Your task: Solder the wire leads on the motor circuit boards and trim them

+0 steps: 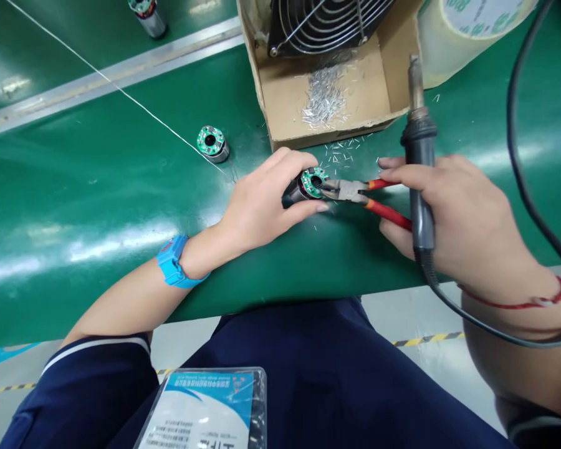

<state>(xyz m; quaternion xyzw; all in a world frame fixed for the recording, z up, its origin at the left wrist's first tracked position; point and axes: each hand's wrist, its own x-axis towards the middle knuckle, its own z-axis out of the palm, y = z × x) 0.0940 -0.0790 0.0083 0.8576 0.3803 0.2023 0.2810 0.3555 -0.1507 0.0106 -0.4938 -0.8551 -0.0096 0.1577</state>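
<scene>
My left hand is closed round a small cylindrical motor, whose end carries a green ring-shaped circuit board. In my right hand are red-handled cutting pliers, and their jaws touch the board's edge nearest them. The same hand also keeps a soldering iron between thumb and palm, tip pointing away from me. Whether the jaws grip a lead is too small to tell. A second motor with a green board stands on the green bench mat, left of my left hand.
Beyond my hands sits a cardboard box holding a black fan and many clipped wire bits. More clippings lie before it. A tape roll stands right; the iron's cable loops there. Solder wire crosses the left; another motor is behind.
</scene>
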